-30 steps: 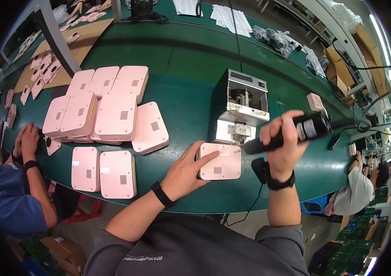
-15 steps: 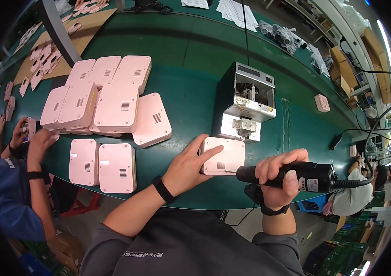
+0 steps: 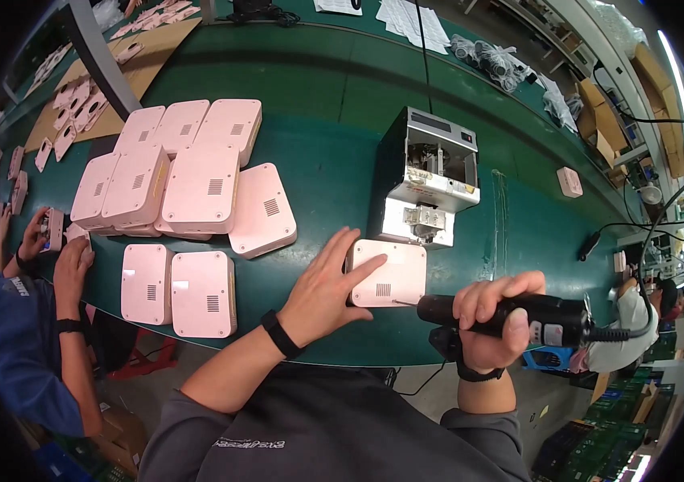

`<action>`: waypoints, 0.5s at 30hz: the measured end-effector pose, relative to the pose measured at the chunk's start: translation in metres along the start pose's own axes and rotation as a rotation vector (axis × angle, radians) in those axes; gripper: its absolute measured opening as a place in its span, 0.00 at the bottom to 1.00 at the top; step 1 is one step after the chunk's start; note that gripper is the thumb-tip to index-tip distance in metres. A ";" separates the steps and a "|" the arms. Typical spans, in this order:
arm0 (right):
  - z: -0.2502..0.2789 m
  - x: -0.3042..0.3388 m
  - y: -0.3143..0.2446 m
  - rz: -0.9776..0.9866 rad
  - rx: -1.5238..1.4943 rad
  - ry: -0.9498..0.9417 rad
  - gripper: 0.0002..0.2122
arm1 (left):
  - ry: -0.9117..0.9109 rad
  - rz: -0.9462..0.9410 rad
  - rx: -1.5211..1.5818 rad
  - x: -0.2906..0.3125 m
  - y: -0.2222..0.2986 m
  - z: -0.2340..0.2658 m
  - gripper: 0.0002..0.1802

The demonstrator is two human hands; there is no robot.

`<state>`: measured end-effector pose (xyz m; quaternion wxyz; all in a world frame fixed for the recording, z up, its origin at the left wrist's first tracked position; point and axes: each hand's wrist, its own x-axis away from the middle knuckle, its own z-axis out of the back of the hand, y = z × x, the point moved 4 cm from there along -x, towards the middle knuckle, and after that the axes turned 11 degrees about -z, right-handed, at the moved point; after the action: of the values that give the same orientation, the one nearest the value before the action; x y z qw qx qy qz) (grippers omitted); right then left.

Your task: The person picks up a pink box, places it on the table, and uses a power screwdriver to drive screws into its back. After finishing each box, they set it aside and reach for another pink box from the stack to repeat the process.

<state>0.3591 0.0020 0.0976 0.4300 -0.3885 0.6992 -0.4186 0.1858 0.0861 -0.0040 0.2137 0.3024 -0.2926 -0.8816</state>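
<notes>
A pale pink plastic case lies flat on the green table in front of me, its vent slots and corner screw holes facing up. My left hand is spread beside its left edge, with the index finger resting on the top face and the thumb stretched out at the near left corner. In my right hand is a black electric screwdriver, held sideways with the fingers wrapped round its body. Its thin bit reaches to the case's near right corner; whether it sits in a screw hole I cannot tell.
A black and silver screw feeder stands just behind the case. More pink cases are piled to the left, with a pair nearer me. A co-worker's hand works at far left. The screwdriver's cable runs up at right.
My left hand's fingers have loosened and spread, with the thumb stretching out from the case. The screwdriver body has shifted slightly right. The co-worker's hand at left has moved lower.
</notes>
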 end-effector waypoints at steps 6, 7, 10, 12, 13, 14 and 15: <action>-0.011 0.005 -0.030 0.086 -0.087 0.003 0.17 | 0.142 -0.102 0.118 0.000 0.031 -0.001 0.24; -0.011 0.006 -0.032 0.086 -0.088 0.003 0.17 | 0.156 -0.090 0.198 0.001 0.031 -0.005 0.19; -0.013 0.008 -0.036 0.104 -0.074 -0.039 0.18 | 0.178 -0.090 0.220 0.003 0.030 -0.010 0.16; -0.014 0.008 -0.035 0.099 -0.062 -0.028 0.18 | 0.184 -0.088 0.239 0.004 0.029 -0.012 0.14; -0.015 0.008 -0.034 0.097 -0.051 -0.021 0.18 | 0.181 -0.094 0.227 0.004 0.030 -0.011 0.14; -0.016 0.008 -0.034 0.095 -0.040 -0.014 0.18 | 0.179 -0.099 0.215 0.003 0.030 -0.010 0.14; -0.016 0.009 -0.034 0.094 -0.039 -0.011 0.18 | 0.177 -0.105 0.203 0.003 0.031 -0.009 0.14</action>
<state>0.3480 -0.0138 0.1304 0.4454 -0.3661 0.7223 -0.3819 0.1955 0.0578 0.0090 0.1606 0.4137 -0.3442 -0.8274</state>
